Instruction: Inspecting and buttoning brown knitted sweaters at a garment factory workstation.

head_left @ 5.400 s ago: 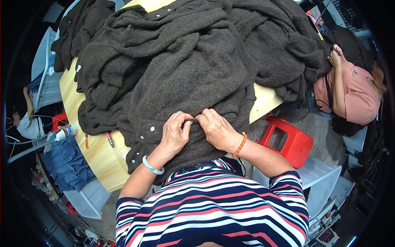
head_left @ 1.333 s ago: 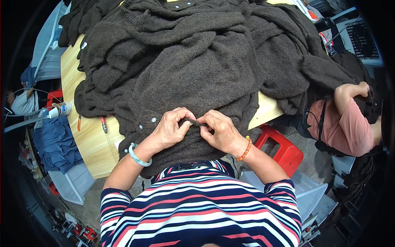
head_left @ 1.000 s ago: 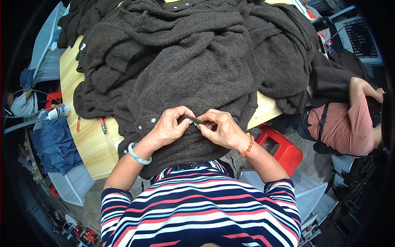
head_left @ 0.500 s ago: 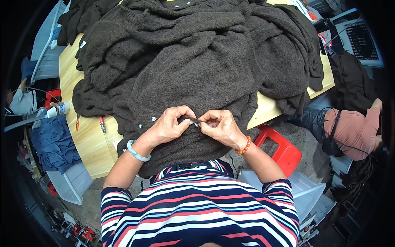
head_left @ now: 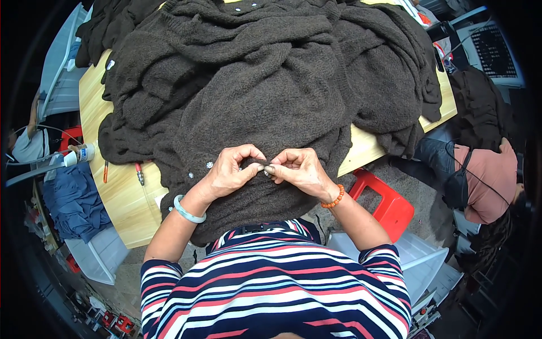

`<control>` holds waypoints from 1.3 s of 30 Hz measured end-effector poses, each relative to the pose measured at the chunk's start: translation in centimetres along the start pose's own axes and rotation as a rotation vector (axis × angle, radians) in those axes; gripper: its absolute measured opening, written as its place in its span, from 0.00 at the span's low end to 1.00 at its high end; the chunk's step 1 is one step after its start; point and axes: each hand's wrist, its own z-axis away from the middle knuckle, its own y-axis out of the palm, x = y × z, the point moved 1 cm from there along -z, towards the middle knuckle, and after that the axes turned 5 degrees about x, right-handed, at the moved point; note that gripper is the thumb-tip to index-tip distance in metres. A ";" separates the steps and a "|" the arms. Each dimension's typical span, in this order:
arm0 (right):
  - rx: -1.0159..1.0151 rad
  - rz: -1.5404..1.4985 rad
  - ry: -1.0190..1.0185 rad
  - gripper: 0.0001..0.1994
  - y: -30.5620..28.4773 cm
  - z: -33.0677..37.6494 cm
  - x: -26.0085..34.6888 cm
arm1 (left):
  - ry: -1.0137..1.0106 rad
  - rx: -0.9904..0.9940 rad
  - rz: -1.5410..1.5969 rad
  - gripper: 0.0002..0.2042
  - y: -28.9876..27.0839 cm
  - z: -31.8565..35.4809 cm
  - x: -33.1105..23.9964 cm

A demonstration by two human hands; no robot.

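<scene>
Two hands pinched the front edge of a dark brown knitted cardigan at the near side of a pale wooden desk.

Left to right: a red-handled tool lay on the pale wooden desk; the left hand, a pale green bangle at its wrist, curled its grip onto the dark brown knitted cardigan, beside a row of small silvery buttons; the right hand met it fingertip to fingertip, pinching the same fold. Doing this well probably called for keeping the knit taut between both grips. Against the frame half a second earlier, the hands had hardly shifted, while the seated person in pink had bent lower.
</scene>
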 end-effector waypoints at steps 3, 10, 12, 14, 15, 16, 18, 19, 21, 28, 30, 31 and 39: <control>-0.008 0.063 -0.018 0.07 -0.1 0.1 -0.5 | -0.047 0.004 -0.109 0.08 0.2 -0.1 -0.9; -0.117 -0.040 -0.100 0.05 0.9 0.8 0.0 | 0.291 -0.575 -0.732 0.08 4.3 2.6 -5.0; -0.137 -0.034 -0.131 0.04 1.4 1.0 0.3 | 0.180 -0.538 -0.519 0.07 5.0 3.5 -4.5; -0.135 0.010 -0.173 0.04 2.0 1.4 0.6 | 0.096 -0.503 -0.339 0.06 5.1 3.6 -3.6; -0.135 0.051 -0.213 0.04 2.3 1.4 0.6 | 0.098 -0.509 -0.340 0.06 5.1 3.6 -3.3; -0.164 0.062 -0.264 0.05 2.5 1.4 0.6 | 0.097 -0.517 -0.205 0.05 5.1 3.5 -3.0; -0.152 0.081 -0.253 0.05 2.7 1.5 0.9 | 0.100 -0.519 -0.071 0.04 5.0 3.6 -2.1; -0.145 0.096 -0.241 0.05 2.7 1.6 0.9 | 0.104 -0.521 -0.070 0.04 5.2 3.5 -1.9; -0.164 0.111 -0.246 0.05 3.0 1.8 0.9 | 0.131 -0.599 0.070 0.05 5.7 3.3 -1.5; -0.180 0.516 -0.418 0.09 2.6 1.7 1.2 | 0.225 -0.629 -0.231 0.06 6.1 2.8 -1.7; -0.185 0.593 -0.463 0.09 2.7 1.6 1.3 | 0.256 -0.621 -0.269 0.07 6.2 2.7 -1.0; -0.189 0.670 -0.509 0.09 2.7 1.6 1.3 | 0.255 -0.620 -0.269 0.07 6.1 2.7 -0.8; -0.163 0.868 -0.732 0.09 2.7 1.0 0.7 | 0.346 -0.601 -0.439 0.09 5.9 2.5 0.3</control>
